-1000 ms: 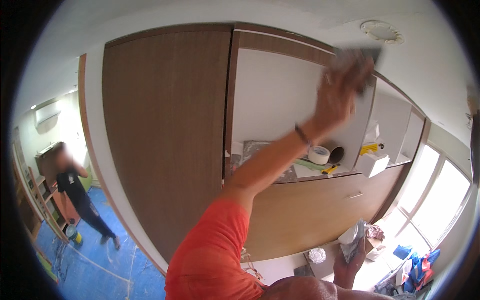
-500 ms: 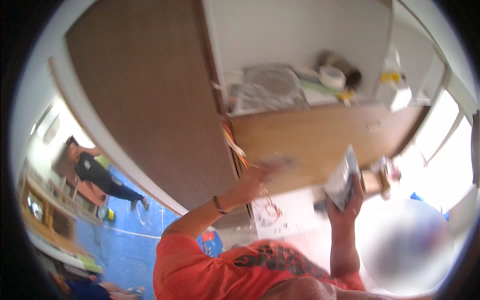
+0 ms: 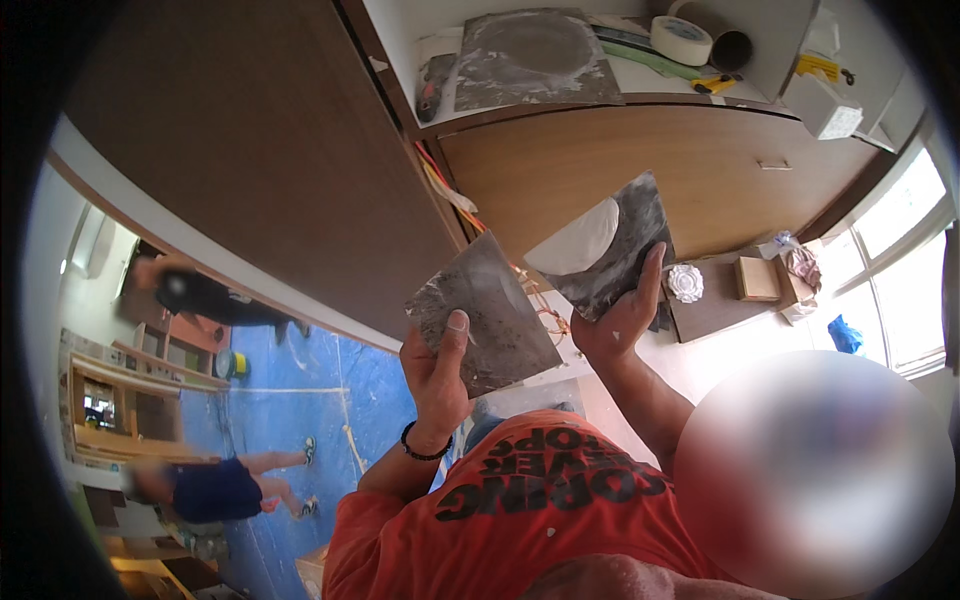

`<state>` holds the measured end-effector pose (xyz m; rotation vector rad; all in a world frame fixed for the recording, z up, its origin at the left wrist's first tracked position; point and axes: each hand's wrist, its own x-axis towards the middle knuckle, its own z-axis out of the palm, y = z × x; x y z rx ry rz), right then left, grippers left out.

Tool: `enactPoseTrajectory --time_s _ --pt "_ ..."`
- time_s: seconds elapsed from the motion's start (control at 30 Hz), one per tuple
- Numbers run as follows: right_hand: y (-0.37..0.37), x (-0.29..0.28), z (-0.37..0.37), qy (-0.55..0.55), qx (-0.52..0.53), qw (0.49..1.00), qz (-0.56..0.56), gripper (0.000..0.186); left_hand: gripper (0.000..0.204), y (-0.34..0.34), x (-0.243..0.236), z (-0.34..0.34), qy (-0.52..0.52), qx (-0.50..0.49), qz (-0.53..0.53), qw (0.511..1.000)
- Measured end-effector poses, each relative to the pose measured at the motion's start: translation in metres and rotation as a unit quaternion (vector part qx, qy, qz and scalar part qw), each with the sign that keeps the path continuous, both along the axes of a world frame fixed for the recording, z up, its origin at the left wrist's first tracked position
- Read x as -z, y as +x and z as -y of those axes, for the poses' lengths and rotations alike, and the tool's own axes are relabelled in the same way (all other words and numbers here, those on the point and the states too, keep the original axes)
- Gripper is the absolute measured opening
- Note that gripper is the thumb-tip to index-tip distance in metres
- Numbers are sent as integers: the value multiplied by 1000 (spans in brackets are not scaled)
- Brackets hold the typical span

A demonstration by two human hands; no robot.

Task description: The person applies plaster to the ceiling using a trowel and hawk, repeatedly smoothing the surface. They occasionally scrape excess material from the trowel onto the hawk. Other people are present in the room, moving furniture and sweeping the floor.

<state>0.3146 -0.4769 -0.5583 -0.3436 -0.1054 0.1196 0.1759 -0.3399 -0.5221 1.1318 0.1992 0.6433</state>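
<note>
Two plates on the go, one per hand, both held up in front of an orange-red printed T-shirt (image 3: 460, 540). Left hand (image 3: 432, 378) is clamped round a thin, scuffed grey rectangular plate (image 3: 495, 312), thumb flat on top; can't see the fingers underneath. Right hand (image 3: 615, 325) grips a dark grey, white-smeared flat plate (image 3: 625, 242) by its near side, with a smooth patch of soft-looking white paste (image 3: 578, 240) on the left part. They're near each other, but a gap shows between. Both look light and stiff to me, metal or plastic, can't say which. Paste is probably slippery, so I'd hold that one level and by a bare edge. On the white shelf (image 3: 650, 86) beyond: a square grey smeared board (image 3: 540, 55), a white tape roll (image 3: 682, 40), a yellow cutter (image 3: 714, 85).
</note>
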Motion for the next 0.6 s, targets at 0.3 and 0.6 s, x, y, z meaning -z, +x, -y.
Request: enactPoseTrajectory --time_s 0.3,0.6 --pt "1 25 -20 1 53 996 73 76 38 16 -2 26 -192 -38 73 978" --pt "-8 -2 -10 -310 134 819 464 59 40 32 6 30 0 -157 100 983"
